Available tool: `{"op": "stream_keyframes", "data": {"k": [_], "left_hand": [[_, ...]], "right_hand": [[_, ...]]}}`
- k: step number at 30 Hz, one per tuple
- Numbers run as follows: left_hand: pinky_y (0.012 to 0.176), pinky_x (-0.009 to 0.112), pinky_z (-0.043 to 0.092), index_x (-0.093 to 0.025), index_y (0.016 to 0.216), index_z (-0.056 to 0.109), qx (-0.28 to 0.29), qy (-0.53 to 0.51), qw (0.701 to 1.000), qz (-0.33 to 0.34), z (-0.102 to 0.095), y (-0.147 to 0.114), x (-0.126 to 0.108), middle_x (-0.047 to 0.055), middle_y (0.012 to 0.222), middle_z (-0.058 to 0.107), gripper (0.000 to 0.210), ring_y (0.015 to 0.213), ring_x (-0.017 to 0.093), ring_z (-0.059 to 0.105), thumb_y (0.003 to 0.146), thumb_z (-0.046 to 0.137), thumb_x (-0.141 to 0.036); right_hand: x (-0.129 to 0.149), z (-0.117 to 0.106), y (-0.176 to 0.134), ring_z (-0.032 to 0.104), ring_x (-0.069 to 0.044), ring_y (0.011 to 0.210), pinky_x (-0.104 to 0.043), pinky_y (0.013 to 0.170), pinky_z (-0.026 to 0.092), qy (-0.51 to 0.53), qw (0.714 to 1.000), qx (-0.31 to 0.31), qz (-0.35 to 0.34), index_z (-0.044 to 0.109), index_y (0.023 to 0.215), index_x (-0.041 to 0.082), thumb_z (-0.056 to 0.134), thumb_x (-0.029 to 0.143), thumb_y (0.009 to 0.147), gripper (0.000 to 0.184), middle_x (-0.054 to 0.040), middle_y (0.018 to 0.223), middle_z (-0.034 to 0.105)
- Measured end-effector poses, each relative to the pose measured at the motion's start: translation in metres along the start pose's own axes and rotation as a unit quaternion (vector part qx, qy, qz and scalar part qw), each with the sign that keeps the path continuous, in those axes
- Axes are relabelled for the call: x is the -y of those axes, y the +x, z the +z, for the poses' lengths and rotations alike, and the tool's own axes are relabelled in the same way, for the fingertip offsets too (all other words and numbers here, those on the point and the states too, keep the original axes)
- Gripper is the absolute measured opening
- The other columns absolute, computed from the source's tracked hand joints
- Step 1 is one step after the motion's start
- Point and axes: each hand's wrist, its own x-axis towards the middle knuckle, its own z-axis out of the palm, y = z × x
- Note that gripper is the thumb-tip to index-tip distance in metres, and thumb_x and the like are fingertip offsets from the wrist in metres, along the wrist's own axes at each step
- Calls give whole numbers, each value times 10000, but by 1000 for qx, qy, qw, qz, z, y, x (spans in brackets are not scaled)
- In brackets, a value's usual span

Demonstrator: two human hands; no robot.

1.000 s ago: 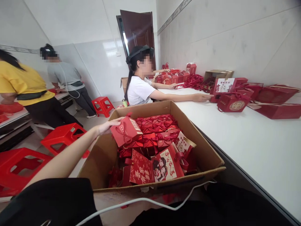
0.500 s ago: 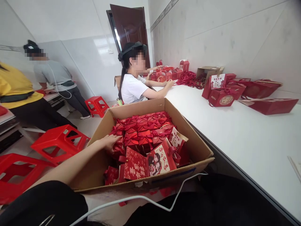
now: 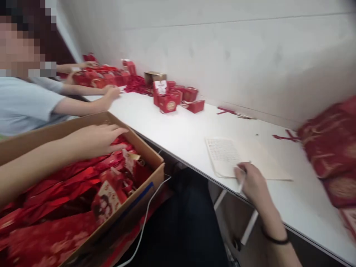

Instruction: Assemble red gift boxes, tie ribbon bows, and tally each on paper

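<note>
My left hand (image 3: pixel 97 139) reaches over a cardboard box (image 3: pixel 154 167) on the left, fingers stretched out above the packed red gift boxes (image 3: pixel 63 178). Whether its fingertips touch them is blurred. One gift box with a printed couple (image 3: pixel 107 200) stands tilted by the near wall of the carton. My right hand (image 3: pixel 251 183), with a dark band on the wrist, is closed around a slim white pen (image 3: pixel 241 183) at the front edge of the white table. Beside it lies an open notebook (image 3: pixel 224 157), its left page covered in handwriting and its right page blank.
Several red gift boxes (image 3: pixel 168 104) and a heap of red ribbon (image 3: pixel 135 84) lie farther along the white table (image 3: pixel 178 137). Red bags (image 3: pixel 333 148) are stacked at the right. A co-worker (image 3: pixel 27 100) sits at the left. A white cable (image 3: pixel 147 218) hangs beside the carton.
The view has swung to the right and nearer the table. My left hand has moved from the carton's left side toward its far right corner. My right hand, pen and notebook have come into view.
</note>
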Motion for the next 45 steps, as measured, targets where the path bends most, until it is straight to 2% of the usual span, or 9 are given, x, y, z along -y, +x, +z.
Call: {"op": "stream_keyframes", "data": {"k": [2,7,11,15,20,25,31,38,45], "left_hand": [[1051,470,223,-174,1079,611,39,150,983,99,24,55,-72,70,1064,592,485,1087,336,496,684,607,-456],[910,340,402,-157,1046,618,115,183,927,307,130,153,-208,89,1062,625,317,1003,250,569,795,494,-305],[769,285,452,-176,894,650,90,92,940,317,218,192,-250,64,906,679,221,868,207,620,794,456,-214],[724,281,458,-171,940,626,63,29,957,282,268,207,-250,66,872,690,267,808,194,633,842,383,-219],[687,292,457,-173,866,626,39,13,971,234,283,212,-239,61,821,684,234,754,199,626,823,401,-223],[645,299,444,-182,849,616,56,38,973,220,283,214,-239,48,755,669,221,694,198,610,818,405,-242],[663,318,436,-171,850,600,71,34,975,206,285,218,-242,36,702,640,198,678,194,595,809,421,-242],[743,361,430,-157,892,587,86,22,976,197,286,216,-244,34,671,608,180,766,226,607,807,439,-214],[718,348,433,-155,898,584,84,38,975,201,286,216,-244,30,646,596,178,748,224,609,810,440,-209]], "right_hand": [[4,3,0,545,-292,765,-432,700,467,-27,999,-8,-22,502,852,190,375,353,884,209,-127,773,566],[15,4,2,532,-266,793,-383,710,468,-23,1000,0,-17,487,871,178,383,257,862,131,-106,787,550],[22,-3,2,546,-266,811,-381,713,465,-1,1000,21,11,489,877,183,381,277,889,143,-109,816,569],[22,-14,11,589,-251,836,-378,721,473,94,988,57,105,445,1057,190,357,401,932,261,-101,906,605],[6,-14,49,570,-170,626,-272,547,466,303,926,18,225,453,880,200,375,561,908,370,-27,727,572],[-5,8,69,388,-96,380,-190,352,295,407,867,18,288,458,726,196,454,591,869,420,53,465,437],[-1,8,65,465,-96,416,-191,394,349,368,884,29,287,461,720,197,657,380,794,278,48,513,518],[1,8,67,425,-94,466,-215,458,330,252,930,36,264,386,543,192,602,307,798,354,44,497,472],[1,8,65,387,-91,440,-214,439,281,235,929,66,278,357,514,194,547,250,779,330,59,452,390]]}}
